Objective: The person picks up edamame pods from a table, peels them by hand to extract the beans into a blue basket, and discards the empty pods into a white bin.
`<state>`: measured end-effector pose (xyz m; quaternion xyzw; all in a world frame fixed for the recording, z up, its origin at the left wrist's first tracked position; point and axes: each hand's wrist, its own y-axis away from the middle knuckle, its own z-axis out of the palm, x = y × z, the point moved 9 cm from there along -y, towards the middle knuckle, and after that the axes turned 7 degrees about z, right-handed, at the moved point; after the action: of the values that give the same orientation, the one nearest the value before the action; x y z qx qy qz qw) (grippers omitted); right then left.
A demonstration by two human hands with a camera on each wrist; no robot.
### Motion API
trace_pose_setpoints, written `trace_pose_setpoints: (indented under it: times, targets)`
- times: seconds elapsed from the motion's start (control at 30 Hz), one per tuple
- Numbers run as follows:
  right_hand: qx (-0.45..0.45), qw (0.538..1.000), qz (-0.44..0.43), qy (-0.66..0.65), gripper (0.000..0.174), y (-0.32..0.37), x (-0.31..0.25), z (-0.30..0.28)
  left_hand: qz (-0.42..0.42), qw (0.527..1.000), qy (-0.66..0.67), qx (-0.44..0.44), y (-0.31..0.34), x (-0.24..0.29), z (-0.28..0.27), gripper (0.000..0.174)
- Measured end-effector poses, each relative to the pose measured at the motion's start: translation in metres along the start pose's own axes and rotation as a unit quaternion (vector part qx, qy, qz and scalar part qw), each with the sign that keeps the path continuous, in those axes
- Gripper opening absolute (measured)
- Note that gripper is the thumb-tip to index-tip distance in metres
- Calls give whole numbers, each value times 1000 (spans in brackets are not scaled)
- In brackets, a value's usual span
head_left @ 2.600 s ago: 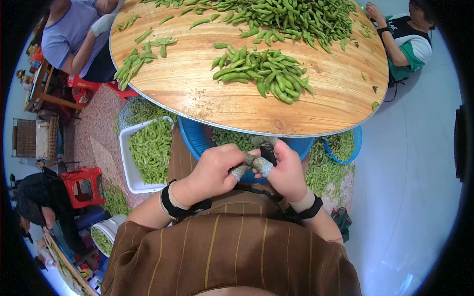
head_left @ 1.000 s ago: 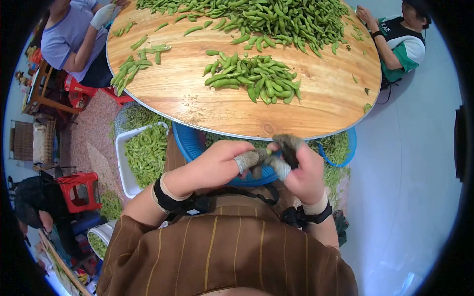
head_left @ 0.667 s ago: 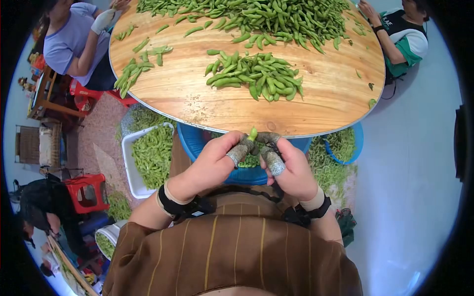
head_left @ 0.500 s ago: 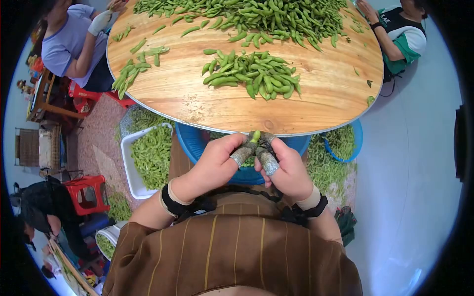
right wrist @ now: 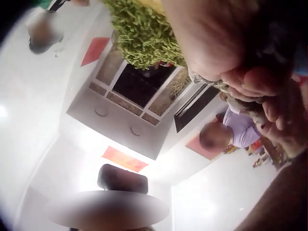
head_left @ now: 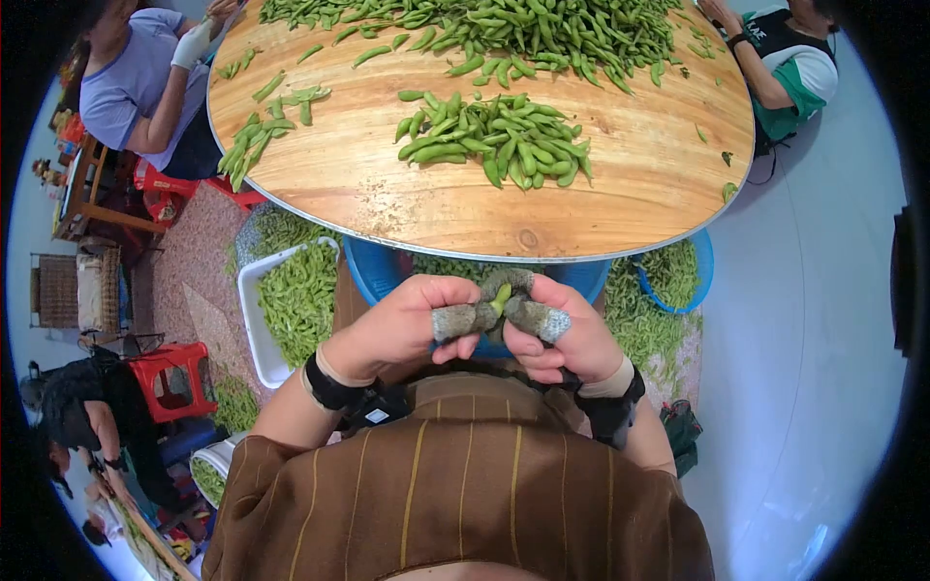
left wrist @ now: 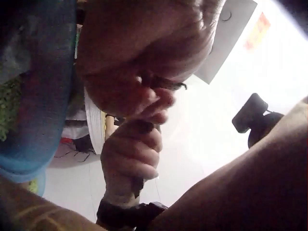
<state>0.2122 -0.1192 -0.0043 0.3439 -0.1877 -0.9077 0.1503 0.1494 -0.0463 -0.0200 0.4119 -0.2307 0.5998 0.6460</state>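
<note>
In the head view my left hand point(head_left: 402, 329) and right hand point(head_left: 578, 339) meet just below the table's near edge, with a green soybean pod point(head_left: 501, 298) pinched between their fingertips. Worn grey-brown wraps cover the thumbs and a right finger. The pod's upper end shows; its lower part is hidden by the fingers. Below the hands is a blue basin point(head_left: 373, 274) holding green beans, partly under the tabletop. From the left wrist view, the left hand point(left wrist: 144, 43) looms dark above the right hand point(left wrist: 130, 154), fingertips together.
The round wooden table point(head_left: 387, 208) carries a small pod pile point(head_left: 504, 145) and a larger heap point(head_left: 572, 34). A white tub point(head_left: 254, 310) of pods or hulls stands left, a blue basket point(head_left: 699, 281) right. Two people sit across; another bends at lower left.
Both hands have drawn back slightly from the table edge, with the thumbs turned more toward each other. A pod shows between the fingertips, where none was visible in the oldest frame.
</note>
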Motion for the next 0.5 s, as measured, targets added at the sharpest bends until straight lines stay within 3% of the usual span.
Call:
trace_pose_setpoints:
  times: [0.03, 0.17, 0.2, 0.23, 0.27, 0.33, 0.37, 0.43, 0.5]
  targets:
    - [-41, 997, 26, -64, 24, 1, 3, 7, -5, 1000, 17, -11, -1, 0, 2, 14]
    - [-5, 999, 14, -51, 24, -9, 4, -3, 15, 999, -48, 10, -6, 1, -7, 18]
    - [32, 999, 8, -8, 25, -13, 7, -9, 99, 957, -267, 57, -6, 17, -12, 15]
    - [70, 997, 1, 35, 25, -14, 8, -15, 176, 859, -470, 101, -2, 34, -9, 14]
    - [69, 997, 2, 34, 25, -15, 9, -13, 175, 859, -470, 102, -2, 31, -8, 14]
    - [81, 994, -9, 67, 26, -16, 7, -12, 227, 734, -626, 134, 4, 39, 0, 21]
    - [80, 995, -8, 67, 26, -16, 7, -12, 226, 733, -627, 134, 4, 37, 1, 21]
    - [93, 994, -20, 55, 26, -16, 4, -14, 246, 650, -704, 147, 7, 39, 9, 21]
    - [85, 996, -19, 33, 25, -15, 4, -14, 256, 657, -694, 146, 7, 41, 13, 20]
